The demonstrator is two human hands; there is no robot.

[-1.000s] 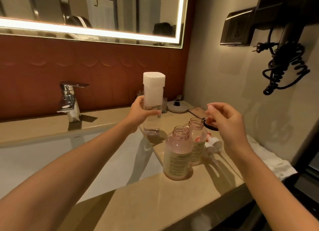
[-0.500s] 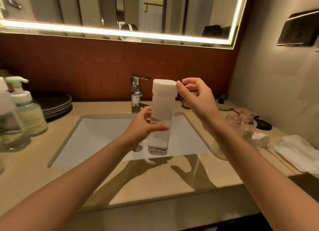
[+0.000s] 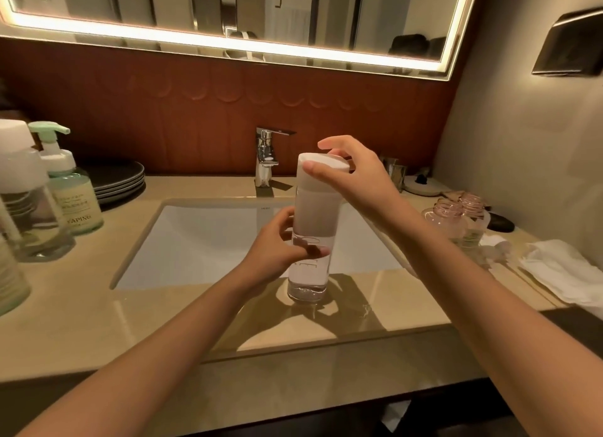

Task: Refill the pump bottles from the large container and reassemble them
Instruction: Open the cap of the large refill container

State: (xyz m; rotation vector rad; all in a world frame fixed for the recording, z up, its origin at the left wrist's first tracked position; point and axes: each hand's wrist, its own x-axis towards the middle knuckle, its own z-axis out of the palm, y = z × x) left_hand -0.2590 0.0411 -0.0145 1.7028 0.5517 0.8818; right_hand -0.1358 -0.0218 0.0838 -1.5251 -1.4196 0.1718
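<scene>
A tall clear container with a white cap stands upright on the counter's front strip, just before the sink. My left hand grips its lower body. My right hand closes over the white cap from the right. Two pink pump bottles with open threaded necks stand on the counter at the right, apart from both hands. Their pump heads lie beside them, partly blurred.
A white sink basin fills the counter's middle, with a chrome tap behind it. Green pump bottles and stacked dark plates stand at the left. A white towel lies at the right.
The view swung left from the pink bottles to the sink. My left hand carried the container to the counter front. My right hand came onto its cap.
</scene>
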